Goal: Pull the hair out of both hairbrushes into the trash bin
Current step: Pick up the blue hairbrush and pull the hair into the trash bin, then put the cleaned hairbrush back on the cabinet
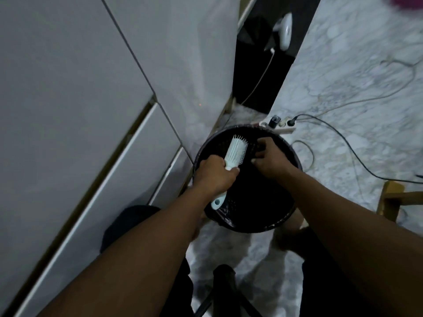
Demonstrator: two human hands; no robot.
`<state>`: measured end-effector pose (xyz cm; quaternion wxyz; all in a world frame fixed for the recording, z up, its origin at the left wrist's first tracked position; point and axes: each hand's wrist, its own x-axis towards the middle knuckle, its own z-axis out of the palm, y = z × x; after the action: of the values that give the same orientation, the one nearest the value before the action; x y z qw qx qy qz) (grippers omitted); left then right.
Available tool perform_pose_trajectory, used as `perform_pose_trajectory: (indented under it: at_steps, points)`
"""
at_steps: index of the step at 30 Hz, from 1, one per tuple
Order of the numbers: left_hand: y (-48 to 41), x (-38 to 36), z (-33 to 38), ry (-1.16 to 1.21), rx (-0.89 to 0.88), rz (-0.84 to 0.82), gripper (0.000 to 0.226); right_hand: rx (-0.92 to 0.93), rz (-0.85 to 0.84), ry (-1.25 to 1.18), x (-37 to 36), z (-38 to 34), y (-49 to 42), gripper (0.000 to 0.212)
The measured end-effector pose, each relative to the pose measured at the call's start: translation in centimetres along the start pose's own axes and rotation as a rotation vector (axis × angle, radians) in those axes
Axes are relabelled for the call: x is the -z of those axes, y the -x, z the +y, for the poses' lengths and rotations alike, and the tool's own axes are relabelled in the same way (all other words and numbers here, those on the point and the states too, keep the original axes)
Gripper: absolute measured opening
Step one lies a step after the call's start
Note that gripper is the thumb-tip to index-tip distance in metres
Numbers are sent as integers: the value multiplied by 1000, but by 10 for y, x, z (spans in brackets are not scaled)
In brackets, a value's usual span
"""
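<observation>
A white hairbrush (235, 153) is held over the round black trash bin (283, 216), bristles facing right. My left hand (216, 173) grips its handle, whose end (217, 203) pokes out below the fist. My right hand (269, 156) hovers over the bin just right of the bristles, fingers pinched together; whether hair is between them is too dark to tell. Only one hairbrush is in view.
White cabinet doors and drawers (80, 133) stand close on the left. A power strip (278, 124) with plugged cables lies on the marble floor behind the bin. A wooden furniture leg (391, 200) is at the right. A black stool leg (224, 284) sits below.
</observation>
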<state>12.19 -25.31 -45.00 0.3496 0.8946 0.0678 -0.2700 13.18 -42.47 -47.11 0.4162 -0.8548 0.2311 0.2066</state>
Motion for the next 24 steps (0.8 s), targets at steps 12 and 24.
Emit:
perform_pose_trajectory:
  at_steps: [12, 24]
  points:
    - [129, 147, 118, -157, -283, 380, 46, 324, -31, 4, 151, -162, 161, 16]
    - [273, 280, 193, -235, -480, 825, 33, 671, 133, -27, 228, -298, 305, 27]
